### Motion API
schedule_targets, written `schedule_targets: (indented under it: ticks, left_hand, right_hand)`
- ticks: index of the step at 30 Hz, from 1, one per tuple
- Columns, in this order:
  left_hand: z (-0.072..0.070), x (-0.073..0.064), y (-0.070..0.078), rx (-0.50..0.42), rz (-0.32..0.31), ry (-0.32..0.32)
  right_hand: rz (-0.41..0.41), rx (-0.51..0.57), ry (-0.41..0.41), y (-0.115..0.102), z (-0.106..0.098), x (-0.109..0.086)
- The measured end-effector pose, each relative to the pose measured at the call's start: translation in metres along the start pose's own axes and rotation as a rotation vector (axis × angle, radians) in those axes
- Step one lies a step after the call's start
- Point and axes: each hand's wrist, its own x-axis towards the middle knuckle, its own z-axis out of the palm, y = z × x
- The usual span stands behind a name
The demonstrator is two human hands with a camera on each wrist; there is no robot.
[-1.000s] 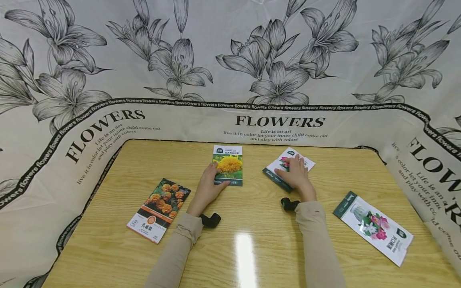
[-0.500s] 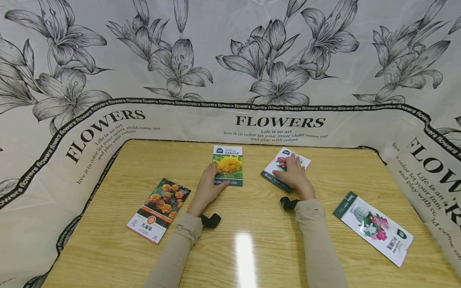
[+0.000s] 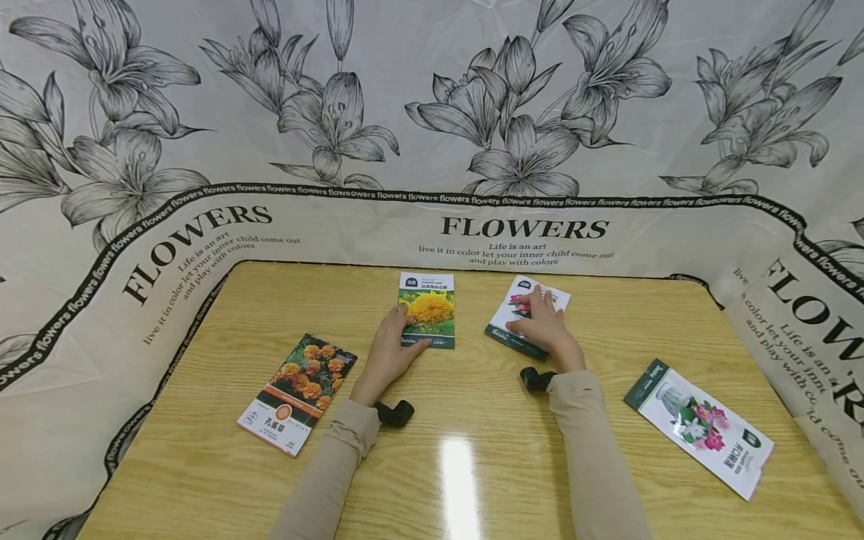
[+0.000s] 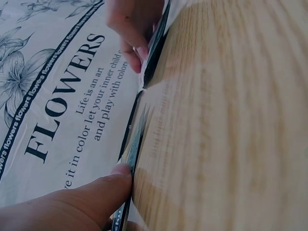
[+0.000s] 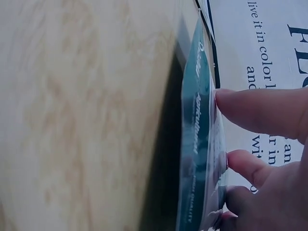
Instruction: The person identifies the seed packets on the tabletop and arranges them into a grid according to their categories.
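Observation:
My left hand [image 3: 385, 352] rests at the left side of a seed packet with a yellow flower [image 3: 430, 311], its thumb at the packet's lower edge. This packet lies flat and straight near the table's far edge. To its right, my right hand [image 3: 553, 330] presses its fingertips on a second seed packet [image 3: 508, 319] with pink flowers, which lies slightly tilted. In the right wrist view the thumb and fingers [image 5: 248, 166] touch that packet's upper face, and its green lower strip [image 5: 195, 130] stands a little off the wood. The hand covers part of its print.
A marigold seed packet [image 3: 297, 394] lies slanted at the left of the wooden table [image 3: 472, 420]. Another packet with pink flowers [image 3: 702, 427] lies slanted at the right. A white flower-printed cloth [image 3: 378, 225] rises behind the table. Black wrist-worn devices [image 3: 395, 413] sit at the cuffs.
My right hand has slid its packet a little to the left and turned it counterclockwise, so it lies straighter. The left hand and the yellow-flower packet have stayed in place.

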Motion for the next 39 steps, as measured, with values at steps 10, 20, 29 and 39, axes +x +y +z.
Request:
schedule_targets:
  ticks: [10,20,29,39]
  left_hand:
    - [0.000,-0.001,0.001,0.011,0.006,0.005]
    - [0.000,-0.001,0.001,0.021,0.013,0.010]
    - [-0.001,-0.001,0.003,0.022,-0.011,0.002]
    - [0.000,0.000,0.000,0.020,0.001,0.001]
  right_hand:
    - [-0.018,0.014,-0.023,-0.005,0.004,0.002]
    - [-0.023,-0.004,-0.046,-0.003,0.010,0.009]
    - [-0.024,-0.028,-0.062,-0.009,0.013,0.011]
    - [-0.028,-0.010,-0.084,-0.015,0.020,0.015]
